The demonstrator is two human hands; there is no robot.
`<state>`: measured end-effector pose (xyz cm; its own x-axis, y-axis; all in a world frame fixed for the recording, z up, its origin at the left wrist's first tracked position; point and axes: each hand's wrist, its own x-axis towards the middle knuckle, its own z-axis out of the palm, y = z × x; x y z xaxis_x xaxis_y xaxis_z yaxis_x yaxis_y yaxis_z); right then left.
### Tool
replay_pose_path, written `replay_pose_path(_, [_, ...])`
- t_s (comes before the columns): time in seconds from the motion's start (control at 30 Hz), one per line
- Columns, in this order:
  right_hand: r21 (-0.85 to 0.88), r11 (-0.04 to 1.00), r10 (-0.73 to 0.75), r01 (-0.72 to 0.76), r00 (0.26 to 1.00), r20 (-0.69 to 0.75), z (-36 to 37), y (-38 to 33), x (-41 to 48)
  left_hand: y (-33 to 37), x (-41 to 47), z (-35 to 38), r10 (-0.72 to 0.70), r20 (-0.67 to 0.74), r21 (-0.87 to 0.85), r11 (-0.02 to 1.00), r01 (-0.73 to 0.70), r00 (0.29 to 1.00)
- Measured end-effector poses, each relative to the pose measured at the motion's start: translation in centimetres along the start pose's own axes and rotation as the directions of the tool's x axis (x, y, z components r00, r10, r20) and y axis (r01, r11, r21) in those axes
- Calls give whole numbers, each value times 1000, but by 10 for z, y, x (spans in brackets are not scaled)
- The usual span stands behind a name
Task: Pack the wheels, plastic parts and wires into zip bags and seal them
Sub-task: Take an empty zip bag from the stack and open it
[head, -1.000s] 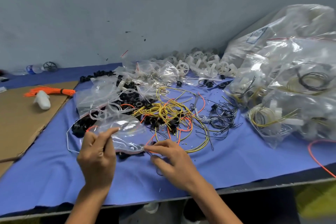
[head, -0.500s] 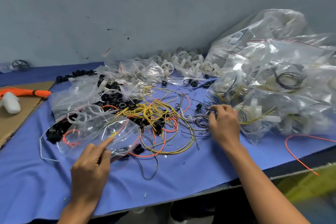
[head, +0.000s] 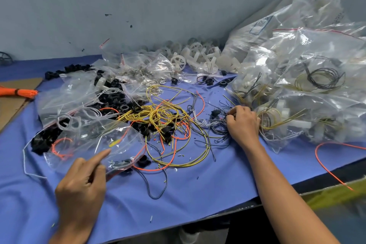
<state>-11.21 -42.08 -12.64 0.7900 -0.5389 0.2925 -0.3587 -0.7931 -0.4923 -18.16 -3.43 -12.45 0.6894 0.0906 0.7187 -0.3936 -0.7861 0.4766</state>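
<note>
A grey wall [head: 138,6] backs a work table spread with a blue cloth [head: 198,194], a sheet of cardboard [head: 11,103] at its left edge. A heap of filled zip bags [head: 316,61] fills the right side, white parts and coiled wire showing through the plastic. White plastic wheels [head: 178,61] are piled against the wall at the back, black plastic parts [head: 116,101] are strewn at centre left, and a tangle of yellow wires [head: 158,115] laced with orange strands lies mid-cloth. A clear zip bag [head: 95,136], holding an orange loop, lies at front left over some black parts. The person's left hand [head: 81,182] has its forefinger stretched flat on this bag and its other fingers curled at the bag's near edge; whether they grip it cannot be told. The right hand [head: 242,123], just beside the heap, curls its fingers around a clump of thin black wires [head: 219,128], pinching them.
</note>
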Motion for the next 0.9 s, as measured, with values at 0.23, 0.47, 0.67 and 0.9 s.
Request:
replay_pose_path(0.23, [102, 993, -56, 58, 998, -25, 0, 2, 1, -1, 1, -1, -2, 2, 1, 1000, 2, 1000])
replay_pose_path(0.47, [15, 998, -59, 58, 997, 49, 2, 2, 1, 5, 0, -2, -12, 11, 8, 1000, 12, 1000])
replay_pose_path(0.67, [309, 942, -91, 133, 985, -146, -1, 3, -1, 4, -1, -2, -19, 7, -6, 1000, 19, 1000])
replay_pose_path(0.9, [739, 673, 15, -2, 1000, -12, -10, -17, -10, 3, -1, -1, -27, -9, -20, 999, 27, 1000])
